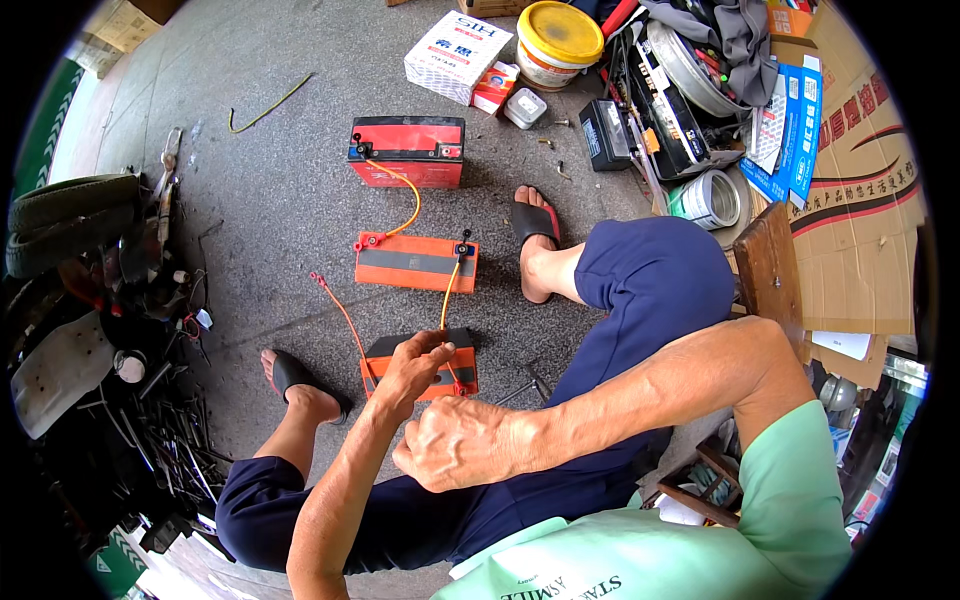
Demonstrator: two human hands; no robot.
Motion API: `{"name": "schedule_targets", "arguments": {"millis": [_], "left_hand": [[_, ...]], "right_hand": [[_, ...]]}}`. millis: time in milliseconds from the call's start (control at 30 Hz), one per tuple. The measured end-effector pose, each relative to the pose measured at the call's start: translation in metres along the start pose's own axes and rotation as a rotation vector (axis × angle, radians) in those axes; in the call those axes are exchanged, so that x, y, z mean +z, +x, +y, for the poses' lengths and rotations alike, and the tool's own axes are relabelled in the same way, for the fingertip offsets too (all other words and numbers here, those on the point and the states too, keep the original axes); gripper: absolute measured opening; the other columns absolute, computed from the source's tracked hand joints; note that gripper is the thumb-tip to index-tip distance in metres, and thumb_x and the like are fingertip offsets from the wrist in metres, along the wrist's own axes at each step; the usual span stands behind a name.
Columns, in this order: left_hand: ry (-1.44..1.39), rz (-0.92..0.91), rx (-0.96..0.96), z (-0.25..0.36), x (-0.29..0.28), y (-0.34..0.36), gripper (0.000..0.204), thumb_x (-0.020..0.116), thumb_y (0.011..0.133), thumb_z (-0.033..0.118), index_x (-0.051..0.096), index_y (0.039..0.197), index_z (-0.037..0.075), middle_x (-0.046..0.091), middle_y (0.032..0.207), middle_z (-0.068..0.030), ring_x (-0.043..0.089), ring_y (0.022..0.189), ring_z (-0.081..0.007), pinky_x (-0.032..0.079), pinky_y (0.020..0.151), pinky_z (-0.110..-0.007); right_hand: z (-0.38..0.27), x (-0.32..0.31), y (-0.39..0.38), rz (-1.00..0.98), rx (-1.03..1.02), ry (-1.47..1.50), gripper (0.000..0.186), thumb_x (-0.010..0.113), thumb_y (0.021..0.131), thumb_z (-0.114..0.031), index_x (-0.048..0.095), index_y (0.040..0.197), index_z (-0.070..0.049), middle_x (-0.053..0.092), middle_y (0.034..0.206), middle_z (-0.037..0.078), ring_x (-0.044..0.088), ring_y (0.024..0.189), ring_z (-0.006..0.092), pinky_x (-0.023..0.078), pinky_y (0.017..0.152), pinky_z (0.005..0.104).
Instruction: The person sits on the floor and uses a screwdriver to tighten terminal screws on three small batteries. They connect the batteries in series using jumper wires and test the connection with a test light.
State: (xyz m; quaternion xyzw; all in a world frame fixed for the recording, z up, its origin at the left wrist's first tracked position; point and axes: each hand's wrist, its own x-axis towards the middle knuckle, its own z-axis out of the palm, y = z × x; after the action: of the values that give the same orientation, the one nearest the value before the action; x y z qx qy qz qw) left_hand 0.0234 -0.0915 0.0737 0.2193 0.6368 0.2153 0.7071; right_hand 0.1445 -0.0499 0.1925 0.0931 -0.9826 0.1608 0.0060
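Three orange-red batteries stand in a row on the grey floor: a far battery (407, 150), a middle battery (416, 262) and a near battery (425, 362). Short orange wires (408, 205) link their terminals. My left hand (412, 370) rests on top of the near battery, fingers pinched at a wire end by its terminal. A loose orange wire (340, 310) runs from that battery out to the left. My right hand (450, 443) hovers just below it, fingers curled closed; whether it holds something small is hidden.
A pile of dark metal tools and scrap (150, 400) lies at the left. At the back are a white box (457, 55), a yellow-lidded bucket (557, 40), a metal can (708, 198), cardboard (860, 220) and a wooden stool (770, 270). My sandalled feet (532, 225) flank the batteries.
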Motion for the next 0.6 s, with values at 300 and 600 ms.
{"name": "schedule_targets", "arguments": {"millis": [300,600], "left_hand": [[-0.069,0.021,-0.005,-0.001,-0.002,-0.004,0.044,0.057,0.087,0.028,0.051,0.116,-0.004,0.058,0.108,-0.0159,0.055,0.101,-0.0234,0.046,0.083,-0.035],[-0.163,0.101,0.059,-0.034,0.003,0.012,0.042,0.058,0.085,0.017,0.046,0.116,-0.009,0.059,0.099,-0.0165,0.057,0.095,-0.0197,0.049,0.079,-0.03]], "right_hand": [[-0.001,0.005,-0.002,0.079,-0.021,-0.063,0.022,0.056,0.074,-0.014,0.058,0.088,0.003,0.058,0.075,0.012,0.06,0.069,0.0208,0.048,0.052,0.0315],[0.004,0.017,-0.001,0.165,-0.019,0.074,0.024,0.058,0.075,-0.017,0.058,0.09,0.002,0.055,0.08,0.01,0.058,0.067,0.0176,0.047,0.047,0.0282]]}}
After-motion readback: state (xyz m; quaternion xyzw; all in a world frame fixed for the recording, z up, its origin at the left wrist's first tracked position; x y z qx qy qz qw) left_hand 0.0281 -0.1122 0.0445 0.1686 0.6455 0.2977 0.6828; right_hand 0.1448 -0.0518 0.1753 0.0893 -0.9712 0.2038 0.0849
